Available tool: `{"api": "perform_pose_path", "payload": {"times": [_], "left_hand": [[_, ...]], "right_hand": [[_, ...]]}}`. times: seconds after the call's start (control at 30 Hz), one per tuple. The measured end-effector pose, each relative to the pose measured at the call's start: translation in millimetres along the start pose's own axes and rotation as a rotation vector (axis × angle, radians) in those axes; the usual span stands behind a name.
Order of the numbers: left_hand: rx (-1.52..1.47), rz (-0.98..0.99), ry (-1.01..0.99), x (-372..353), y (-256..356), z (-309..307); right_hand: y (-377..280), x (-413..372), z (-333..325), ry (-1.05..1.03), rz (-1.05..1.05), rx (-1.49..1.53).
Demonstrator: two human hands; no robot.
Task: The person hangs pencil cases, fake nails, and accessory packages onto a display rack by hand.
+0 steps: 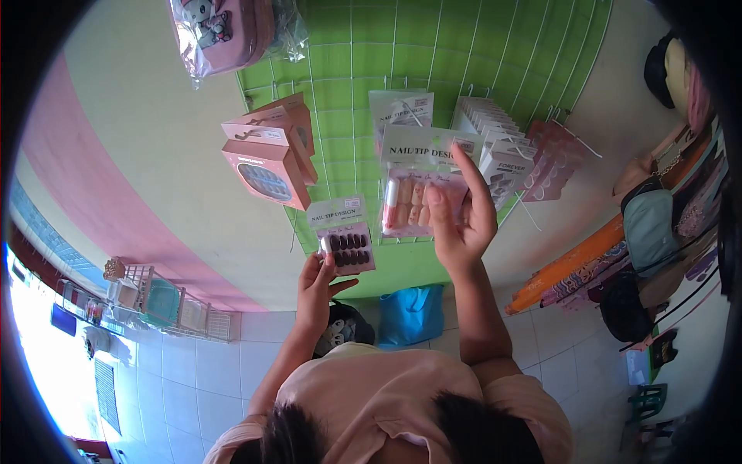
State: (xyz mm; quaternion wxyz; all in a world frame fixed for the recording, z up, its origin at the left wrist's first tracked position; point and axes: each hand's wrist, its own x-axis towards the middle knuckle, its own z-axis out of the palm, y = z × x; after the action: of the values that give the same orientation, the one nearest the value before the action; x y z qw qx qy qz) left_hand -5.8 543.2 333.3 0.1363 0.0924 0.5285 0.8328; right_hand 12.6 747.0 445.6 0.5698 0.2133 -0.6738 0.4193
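"NAIL TIP DESIGN" heads the clear pack of pale pink nails (421,189) at one o'clock and the smaller clear pack of dark nails (345,240) near nine. The white boxes (506,166) at two seem to read "FOREVER".

Pale yellowish wall (154,131) is taking up most of the view, with a pink band (85,185) running along its base where it's meeting the floor. A green wire grid panel (495,46) is hanging on that wall. White floor tiles (201,379) are catching strong light (39,348) that's pouring in from the left edge. A wire rack (174,309) is standing against the wall, a blue bag (411,313) is sitting on the floor, and handbags (657,232) are hanging on the right.
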Motion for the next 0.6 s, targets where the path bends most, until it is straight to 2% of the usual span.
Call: {"api": "perform_pose_path", "payload": {"times": [0.07,0.2,0.33,0.47,0.57,0.6], "left_hand": [[-0.001,-0.011,0.004,0.6,-3.6,-2.0],[-0.007,-0.027,0.0,-0.3,-2.4,-0.4],[-0.023,-0.027,0.01,-1.2,0.4,4.8],[-0.014,-0.025,-0.007,2.3,-2.2,5.6],[-0.019,-0.007,-0.06,6.7,2.1,13.1],[-0.025,0.007,-0.085,9.5,4.6,15.4]], "right_hand": [[-0.6,-0.4,-1.0,0.009,-0.037,0.004],[5.6,2.2,1.3,-0.018,0.102,-0.01],[17.9,4.5,7.9,-0.072,0.136,0.021],[45.4,11.3,20.4,-0.133,0.294,-0.068],[54.5,10.4,27.4,-0.175,0.257,-0.261],[54.4,4.6,30.0,-0.118,0.147,-0.297]]}}
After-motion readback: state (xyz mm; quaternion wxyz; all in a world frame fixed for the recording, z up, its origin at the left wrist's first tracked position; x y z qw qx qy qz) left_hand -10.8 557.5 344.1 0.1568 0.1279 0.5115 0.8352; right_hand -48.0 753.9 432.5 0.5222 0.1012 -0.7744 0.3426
